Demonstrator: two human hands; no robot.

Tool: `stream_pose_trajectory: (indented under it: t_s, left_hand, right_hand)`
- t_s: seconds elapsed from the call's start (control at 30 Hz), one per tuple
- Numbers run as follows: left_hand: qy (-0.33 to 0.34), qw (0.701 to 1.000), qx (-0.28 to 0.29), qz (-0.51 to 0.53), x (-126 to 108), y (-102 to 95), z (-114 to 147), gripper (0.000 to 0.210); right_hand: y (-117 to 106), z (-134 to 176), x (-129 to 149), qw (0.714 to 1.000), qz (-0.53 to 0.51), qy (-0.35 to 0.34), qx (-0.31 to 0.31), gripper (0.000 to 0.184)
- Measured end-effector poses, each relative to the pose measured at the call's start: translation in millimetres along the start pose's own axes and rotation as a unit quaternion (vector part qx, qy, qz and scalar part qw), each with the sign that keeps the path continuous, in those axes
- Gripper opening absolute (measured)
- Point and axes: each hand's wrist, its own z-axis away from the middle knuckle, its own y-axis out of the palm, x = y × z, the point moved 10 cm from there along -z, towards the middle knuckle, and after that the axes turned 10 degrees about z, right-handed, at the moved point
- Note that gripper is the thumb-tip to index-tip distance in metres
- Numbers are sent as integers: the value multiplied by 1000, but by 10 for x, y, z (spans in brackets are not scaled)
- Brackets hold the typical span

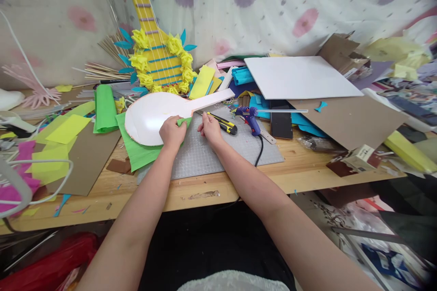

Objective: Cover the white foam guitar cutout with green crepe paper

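1. Glue gun [251, 120] and cutter [228, 126] crowd the right hand [209, 129]; flowery yellow guitar [160, 61] sits behind
2. Grey mat [191, 160] on a messy wooden table [300, 160]; floral curtain [218, 9] at the back
3. White paddle-shaped board [153, 113] lies over green paper [141, 153]; left hand [172, 131] pinches the paper's edge; right fingers curl, can't tell if they're gripping anything

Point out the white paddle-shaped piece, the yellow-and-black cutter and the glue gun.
White paddle-shaped piece [150, 116]: head view, on its broad rounded body.
Yellow-and-black cutter [224, 123]: head view, on its handle.
Glue gun [252, 121]: head view, on its blue-purple body.
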Motion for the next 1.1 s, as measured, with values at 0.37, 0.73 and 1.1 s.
stream_pose_trajectory:
  t_s: [0.37,0.73,1.1]
  left_hand:
    - [5,1000,0,6,3,3,-10,14]
    - [9,1000,-2,-3,-22,0,0,12]
    - [0,1000,-4,-15,-22,-2,-6,15]
  right_hand:
    - [293,158,17,994,-56,27,89,39]
    - [204,232,-18,998,44,38,35,28]
    - [376,266,81,987,96,-46,118,50]
